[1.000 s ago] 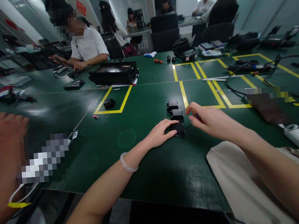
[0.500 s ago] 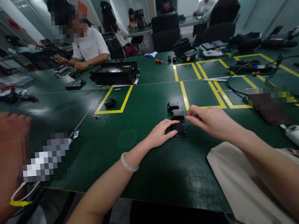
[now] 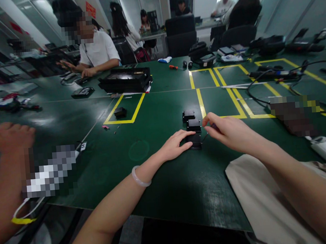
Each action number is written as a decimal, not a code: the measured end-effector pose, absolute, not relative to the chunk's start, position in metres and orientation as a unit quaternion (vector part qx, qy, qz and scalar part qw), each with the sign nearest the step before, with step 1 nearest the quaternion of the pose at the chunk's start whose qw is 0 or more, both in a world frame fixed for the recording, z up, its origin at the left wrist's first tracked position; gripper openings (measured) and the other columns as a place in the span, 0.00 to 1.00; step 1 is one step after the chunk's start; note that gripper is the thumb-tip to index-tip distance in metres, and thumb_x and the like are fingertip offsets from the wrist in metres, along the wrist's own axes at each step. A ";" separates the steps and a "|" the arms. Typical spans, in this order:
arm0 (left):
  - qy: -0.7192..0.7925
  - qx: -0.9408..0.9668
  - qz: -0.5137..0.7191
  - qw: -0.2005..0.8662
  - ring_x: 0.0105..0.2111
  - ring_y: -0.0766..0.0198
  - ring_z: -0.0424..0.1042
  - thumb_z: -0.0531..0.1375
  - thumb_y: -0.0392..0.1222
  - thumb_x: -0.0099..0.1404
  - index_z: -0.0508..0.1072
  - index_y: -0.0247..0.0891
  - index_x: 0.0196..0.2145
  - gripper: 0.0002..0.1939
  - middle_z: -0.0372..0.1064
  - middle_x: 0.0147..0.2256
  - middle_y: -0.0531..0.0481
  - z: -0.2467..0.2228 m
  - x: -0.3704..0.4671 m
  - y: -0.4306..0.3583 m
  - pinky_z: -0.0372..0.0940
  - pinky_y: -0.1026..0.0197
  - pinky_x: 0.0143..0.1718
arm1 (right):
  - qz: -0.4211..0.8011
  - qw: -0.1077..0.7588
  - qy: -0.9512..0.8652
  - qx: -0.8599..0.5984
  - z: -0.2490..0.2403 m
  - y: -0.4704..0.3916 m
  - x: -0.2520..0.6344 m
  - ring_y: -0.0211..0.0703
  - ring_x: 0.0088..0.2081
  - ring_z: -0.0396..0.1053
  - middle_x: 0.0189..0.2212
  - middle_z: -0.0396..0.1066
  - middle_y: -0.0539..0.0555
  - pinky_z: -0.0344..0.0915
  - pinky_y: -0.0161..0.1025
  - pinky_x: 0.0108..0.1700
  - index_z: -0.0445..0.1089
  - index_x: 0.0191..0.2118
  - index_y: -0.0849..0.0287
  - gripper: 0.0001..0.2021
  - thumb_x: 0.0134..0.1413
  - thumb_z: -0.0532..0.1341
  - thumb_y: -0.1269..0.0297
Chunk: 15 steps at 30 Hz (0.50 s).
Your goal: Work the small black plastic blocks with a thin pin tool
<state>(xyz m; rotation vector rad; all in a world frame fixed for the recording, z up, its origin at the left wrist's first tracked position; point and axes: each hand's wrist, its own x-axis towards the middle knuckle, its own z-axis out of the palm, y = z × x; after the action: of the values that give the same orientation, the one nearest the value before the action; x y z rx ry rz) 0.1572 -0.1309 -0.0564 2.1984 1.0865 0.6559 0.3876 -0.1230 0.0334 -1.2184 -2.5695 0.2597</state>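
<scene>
Three small black blocks stand in a column on the green table. My left hand (image 3: pixel 174 145) has its fingers on the nearest black block (image 3: pixel 195 140), thumb and forefinger at its left side. Just beyond it are the middle black block (image 3: pixel 193 125) and the farthest black block (image 3: pixel 188 115), which no hand touches. To the right, my right hand (image 3: pixel 222 130) pinches a thin dark tool (image 3: pixel 206 137), whose tip reaches the right edge of the nearest block. The tool's handle is mostly hidden by my fingers.
Yellow tape (image 3: pixel 201 102) marks rectangles on the green table (image 3: pixel 171 189). A black box (image 3: pixel 126 79), an orange screwdriver (image 3: pixel 173 67) and cables (image 3: pixel 286 73) lie farther back. Another person's arm (image 3: pixel 11 149) is at left, beige cloth (image 3: pixel 249 183) at right. More people sit beyond.
My right hand has shifted very slightly upward, with the thin tool still in it. My left hand and the black blocks look the same.
</scene>
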 end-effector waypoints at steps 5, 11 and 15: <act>0.409 0.826 0.249 0.296 0.53 0.55 0.64 0.53 0.46 0.70 0.63 0.46 0.60 0.21 0.65 0.50 0.46 -0.057 0.157 -0.131 0.58 0.52 0.56 | 0.075 0.136 -0.891 -0.426 0.033 -0.123 0.388 0.42 0.26 0.66 0.24 0.69 0.50 0.50 0.36 0.27 0.64 0.40 0.55 0.11 0.64 0.49 0.56; 0.412 0.824 0.247 0.301 0.53 0.54 0.64 0.53 0.46 0.70 0.63 0.46 0.59 0.21 0.65 0.51 0.46 -0.057 0.157 -0.131 0.59 0.52 0.56 | 0.083 0.148 -0.892 -0.419 0.033 -0.123 0.387 0.41 0.25 0.66 0.26 0.70 0.50 0.51 0.36 0.27 0.62 0.44 0.56 0.10 0.64 0.48 0.59; 0.413 0.824 0.247 0.300 0.52 0.54 0.64 0.53 0.46 0.70 0.63 0.46 0.59 0.21 0.65 0.50 0.46 -0.057 0.157 -0.131 0.59 0.52 0.55 | 0.073 0.128 -0.892 -0.427 0.033 -0.123 0.388 0.42 0.26 0.66 0.24 0.70 0.50 0.49 0.36 0.27 0.64 0.39 0.56 0.12 0.64 0.49 0.54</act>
<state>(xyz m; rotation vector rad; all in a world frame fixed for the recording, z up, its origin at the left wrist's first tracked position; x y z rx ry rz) 0.1569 -0.1308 -0.0567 2.1869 1.0956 0.6544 0.3879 -0.1225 0.0334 -1.2411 -2.5959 0.2116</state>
